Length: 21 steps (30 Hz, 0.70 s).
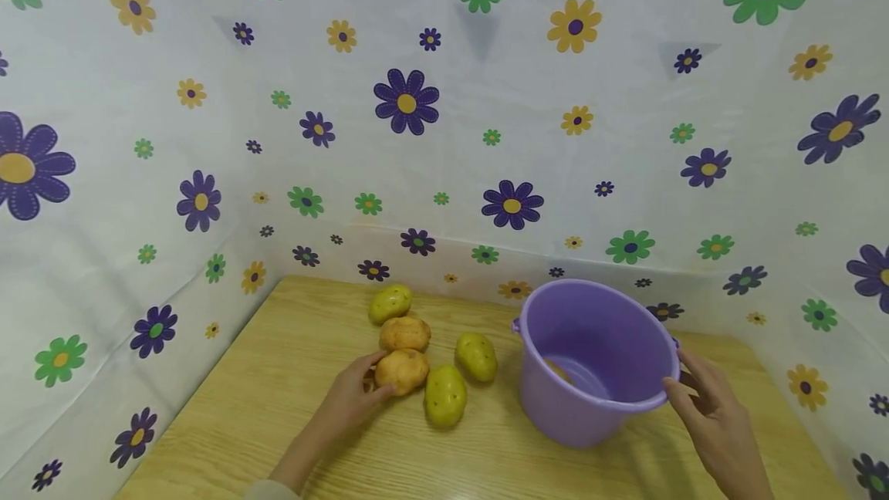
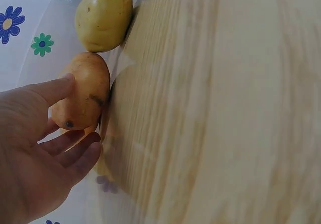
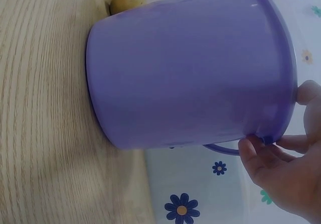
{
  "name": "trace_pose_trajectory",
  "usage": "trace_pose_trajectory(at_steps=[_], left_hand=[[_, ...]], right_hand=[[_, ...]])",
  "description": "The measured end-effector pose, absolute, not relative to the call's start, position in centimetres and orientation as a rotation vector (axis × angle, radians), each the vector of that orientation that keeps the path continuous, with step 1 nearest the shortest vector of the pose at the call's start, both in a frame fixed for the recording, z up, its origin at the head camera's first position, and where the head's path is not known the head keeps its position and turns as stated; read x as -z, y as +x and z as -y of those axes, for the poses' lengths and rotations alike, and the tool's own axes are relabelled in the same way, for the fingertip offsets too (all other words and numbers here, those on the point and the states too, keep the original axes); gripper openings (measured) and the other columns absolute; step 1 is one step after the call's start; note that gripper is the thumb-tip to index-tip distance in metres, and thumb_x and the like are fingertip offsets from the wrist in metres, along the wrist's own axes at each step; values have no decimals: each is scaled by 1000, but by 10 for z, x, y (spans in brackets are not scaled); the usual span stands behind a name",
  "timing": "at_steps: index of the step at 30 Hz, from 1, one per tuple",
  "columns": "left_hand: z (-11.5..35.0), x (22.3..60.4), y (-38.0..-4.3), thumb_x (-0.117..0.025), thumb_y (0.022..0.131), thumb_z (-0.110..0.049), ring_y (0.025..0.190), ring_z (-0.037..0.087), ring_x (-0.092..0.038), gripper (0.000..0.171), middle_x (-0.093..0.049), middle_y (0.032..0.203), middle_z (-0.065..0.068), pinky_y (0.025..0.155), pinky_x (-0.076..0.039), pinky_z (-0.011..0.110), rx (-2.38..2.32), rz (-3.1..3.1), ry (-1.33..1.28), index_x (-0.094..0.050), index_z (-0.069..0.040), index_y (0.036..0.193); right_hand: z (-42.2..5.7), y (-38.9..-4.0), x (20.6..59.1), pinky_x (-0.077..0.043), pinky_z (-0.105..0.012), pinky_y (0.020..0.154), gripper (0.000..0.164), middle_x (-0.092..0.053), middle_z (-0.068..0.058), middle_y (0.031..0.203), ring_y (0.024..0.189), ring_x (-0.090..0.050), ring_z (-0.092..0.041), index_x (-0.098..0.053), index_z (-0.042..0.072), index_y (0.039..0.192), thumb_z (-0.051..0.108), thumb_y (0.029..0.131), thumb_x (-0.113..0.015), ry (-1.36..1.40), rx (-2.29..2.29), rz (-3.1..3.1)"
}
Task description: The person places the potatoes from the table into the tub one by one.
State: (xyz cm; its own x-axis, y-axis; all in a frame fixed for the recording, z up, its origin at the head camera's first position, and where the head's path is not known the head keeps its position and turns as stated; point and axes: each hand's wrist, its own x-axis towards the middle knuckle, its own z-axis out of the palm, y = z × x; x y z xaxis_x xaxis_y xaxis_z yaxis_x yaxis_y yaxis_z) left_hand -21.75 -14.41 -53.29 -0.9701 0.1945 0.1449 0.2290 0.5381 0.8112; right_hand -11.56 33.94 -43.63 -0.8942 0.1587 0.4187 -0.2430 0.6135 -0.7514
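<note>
My left hand (image 1: pixel 352 400) grips a light brown potato (image 1: pixel 402 372) lying on the table, its thumb (image 2: pixel 62 87) against the skin. Another brown potato (image 1: pixel 405 333) touches it from behind. Three yellow-green potatoes lie near: one at the back (image 1: pixel 390 304), one to the right (image 1: pixel 476 356), one in front (image 1: pixel 445 396). On the right stands a purple bucket (image 1: pixel 566 407), upright. My right hand (image 1: pixel 718 423) holds its right rim, thumb at the edge and fingertips near the handle lug. Inside the bucket, a brownish thing (image 1: pixel 558 370) shows only partly behind the wall.
The wooden table (image 1: pixel 229 423) ends at a white sheet (image 1: pixel 444 160) printed with flowers, which hangs behind and on both sides. The bucket's handle (image 3: pixel 223 149) hangs on its far side in the right wrist view.
</note>
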Motion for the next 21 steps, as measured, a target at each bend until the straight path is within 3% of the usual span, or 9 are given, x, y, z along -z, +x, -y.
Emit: trace_pose_trajectory(at_steps=[8, 21], left_hand=[[143, 533, -216, -81, 90, -11, 107, 29, -68, 63, -64, 131, 22, 86, -60, 34, 1574, 2677, -345, -53, 7, 143], [144, 538, -216, -81, 91, -13, 109, 30, -68, 62, -64, 131, 21, 87, -59, 31, 1624, 2667, -331, -53, 5, 144]], right_hand=[[-340, -117, 436, -49, -5, 82, 51, -43, -2, 142, 112, -51, 16, -46, 1, 154, 10, 105, -60, 59, -1219, 2409], [-340, -117, 436, -49, -5, 82, 50, -44, 4, 140, 112, -52, 15, -46, 1, 153, 8, 105, -60, 81, -1221, 2397]])
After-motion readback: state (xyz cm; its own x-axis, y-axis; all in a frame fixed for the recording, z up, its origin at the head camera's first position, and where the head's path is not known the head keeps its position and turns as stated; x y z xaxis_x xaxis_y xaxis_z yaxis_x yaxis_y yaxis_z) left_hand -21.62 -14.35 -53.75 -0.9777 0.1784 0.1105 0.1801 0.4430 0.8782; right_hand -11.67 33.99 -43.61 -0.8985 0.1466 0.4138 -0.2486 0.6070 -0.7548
